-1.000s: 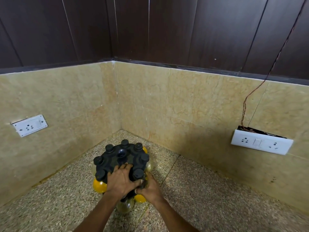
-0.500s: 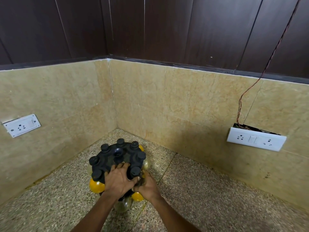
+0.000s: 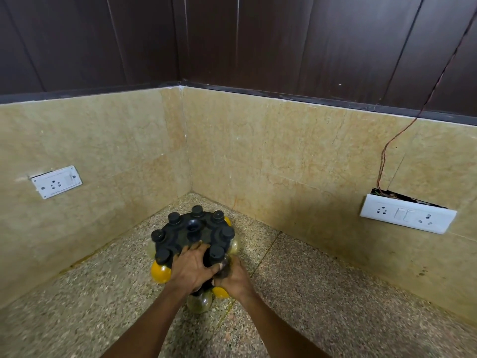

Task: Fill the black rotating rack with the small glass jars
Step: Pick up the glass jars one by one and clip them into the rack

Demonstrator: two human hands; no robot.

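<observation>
While the round black plastic rotating rack (image 3: 192, 235) is sitting lower centre on the speckled granite counter (image 3: 322, 293), the left hand (image 3: 192, 271) is pressing its top, fingers spread, and the right hand (image 3: 232, 277) is gripping a small dark-filled glass jar (image 3: 225, 267) at its near edge.

A speckled stone counter (image 3: 335, 306) meets beige tiled walls (image 3: 296, 156) carrying two white socket plates (image 3: 56, 181) (image 3: 407, 217).
</observation>
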